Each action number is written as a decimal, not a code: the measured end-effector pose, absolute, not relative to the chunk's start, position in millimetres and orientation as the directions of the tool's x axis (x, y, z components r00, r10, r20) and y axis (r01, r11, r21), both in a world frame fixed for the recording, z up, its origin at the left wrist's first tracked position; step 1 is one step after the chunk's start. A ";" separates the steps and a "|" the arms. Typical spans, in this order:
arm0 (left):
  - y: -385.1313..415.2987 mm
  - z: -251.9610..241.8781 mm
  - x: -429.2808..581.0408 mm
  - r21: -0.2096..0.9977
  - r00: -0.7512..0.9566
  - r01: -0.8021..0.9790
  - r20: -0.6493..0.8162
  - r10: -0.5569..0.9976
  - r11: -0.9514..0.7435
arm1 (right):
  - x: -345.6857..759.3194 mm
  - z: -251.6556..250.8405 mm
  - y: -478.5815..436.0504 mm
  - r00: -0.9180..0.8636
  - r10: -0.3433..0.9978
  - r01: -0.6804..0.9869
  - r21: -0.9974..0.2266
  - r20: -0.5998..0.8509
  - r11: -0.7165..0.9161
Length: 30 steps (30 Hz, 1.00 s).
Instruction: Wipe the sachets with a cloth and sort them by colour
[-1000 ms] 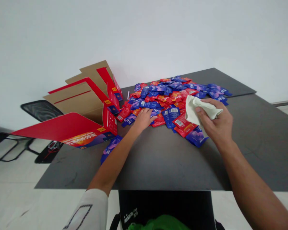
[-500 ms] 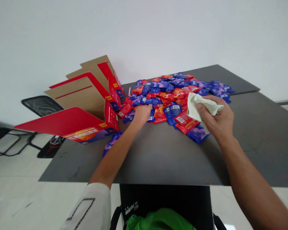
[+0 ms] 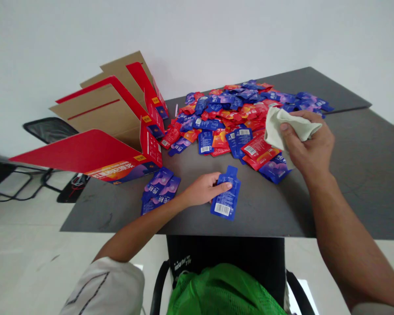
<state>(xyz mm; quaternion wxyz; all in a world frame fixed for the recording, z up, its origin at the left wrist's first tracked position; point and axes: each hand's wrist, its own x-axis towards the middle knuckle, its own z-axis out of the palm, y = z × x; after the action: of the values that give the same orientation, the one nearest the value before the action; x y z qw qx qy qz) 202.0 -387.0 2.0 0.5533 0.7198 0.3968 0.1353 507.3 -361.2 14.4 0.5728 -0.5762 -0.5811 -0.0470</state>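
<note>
My left hand [image 3: 203, 189] is closed on a blue sachet [image 3: 226, 201], thumb on top, held over the front of the table with its barcode side up. In my right hand [image 3: 310, 144] is a folded white cloth [image 3: 277, 127], pinched between thumb and fingers. A heap of red and blue sachets [image 3: 230, 109] spreads across the table beyond both hands. Close under the cloth lie a red sachet [image 3: 259, 148] and a blue sachet [image 3: 276, 168]. Several blue sachets [image 3: 159, 186] form a small overlapping group left of my left hand.
Open red cartons [image 3: 118, 153] with raised flaps stand in a row on the left of the grey table [image 3: 190, 223]. Behind the table rises a white wall [image 3: 216, 39]. A black chair [image 3: 51, 130] is at the far left. Green mesh [image 3: 223, 291] shows at the bottom.
My left hand has drawn back from the heap toward the table's front with a blue sachet in it. The right hand still holds the cloth; the view has tilted down slightly.
</note>
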 end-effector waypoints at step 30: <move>-510.6 -22.9 158.7 -0.198 0.886 0.456 0.194 0.421 -0.868 | 399.8 -6.6 -444.0 -0.743 0.590 0.523 -0.275 0.316 0.806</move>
<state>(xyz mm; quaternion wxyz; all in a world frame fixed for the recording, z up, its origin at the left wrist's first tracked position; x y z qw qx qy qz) 158.7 -510.6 -22.9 -0.1198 0.9637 0.2273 0.0725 399.8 -444.0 -6.6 0.1969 -0.2994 -0.9298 0.0846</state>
